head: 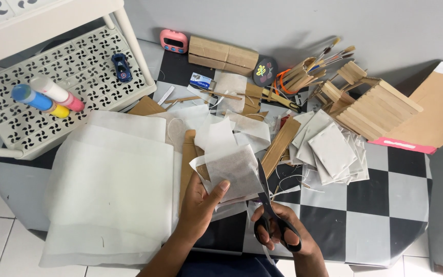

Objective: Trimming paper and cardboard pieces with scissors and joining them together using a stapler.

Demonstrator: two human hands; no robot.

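Note:
My left hand (199,203) pinches a small square of thin white paper (229,172) with a brown cardboard piece behind it, thumb on top. My right hand (282,230) grips black-handled scissors (268,205); their blades point up along the right edge of that paper square. Both hands hover over a black-and-white chequered table (375,215). A stack of large white tissue sheets (111,195) lies just left of my left hand.
A pile of white square tiles (331,150) and a wooden stick house (370,102) lie at the right, with a brown envelope (439,110) beyond. Brushes (329,56), a cardboard box (222,54) and a pink timer (174,41) line the back. A white perforated rack (52,97) with coloured tubes stands left.

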